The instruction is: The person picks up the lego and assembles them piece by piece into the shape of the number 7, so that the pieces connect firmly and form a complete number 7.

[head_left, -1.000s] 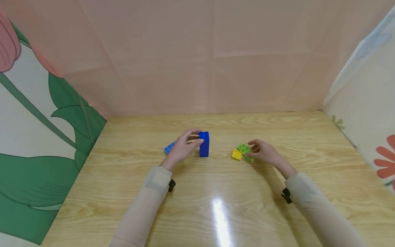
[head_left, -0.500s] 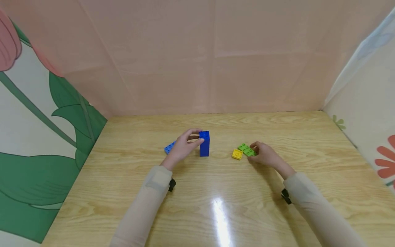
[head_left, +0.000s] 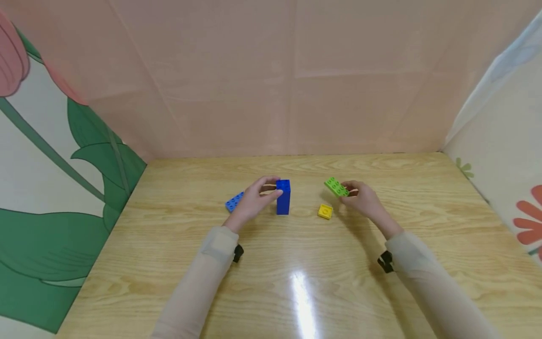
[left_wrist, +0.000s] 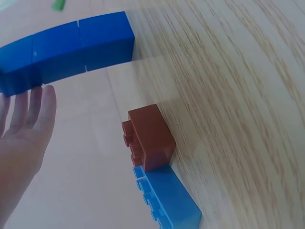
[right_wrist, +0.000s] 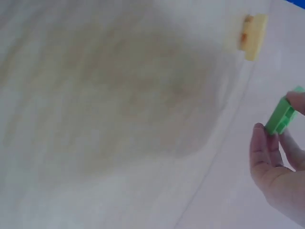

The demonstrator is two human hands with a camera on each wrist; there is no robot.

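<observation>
A tall dark blue brick stack (head_left: pixel 283 197) stands upright on the wooden table (head_left: pixel 296 292); my left hand (head_left: pixel 254 200) grips its left side, fingers curled round the top. In the left wrist view the stack (left_wrist: pixel 66 47) shows beyond my fingers (left_wrist: pixel 28 112). My right hand (head_left: pixel 360 197) pinches a flat green plate (head_left: pixel 336 186) and holds it tilted above the table; the right wrist view shows that plate (right_wrist: pixel 282 116) between my fingertips. A small yellow brick (head_left: pixel 325 211) lies on the table below it, blurred in the right wrist view (right_wrist: pixel 252 30).
A light blue flat brick (head_left: pixel 234 201) lies behind my left hand, with a brown brick (left_wrist: pixel 150 138) next to it (left_wrist: pixel 167 200) in the left wrist view. Pink and flower-patterned walls close in the table at the back and sides.
My right hand has closed on the green plate and lifted it off the table, up and slightly back, leaving the yellow brick behind. The left hand still holds the blue stack.
</observation>
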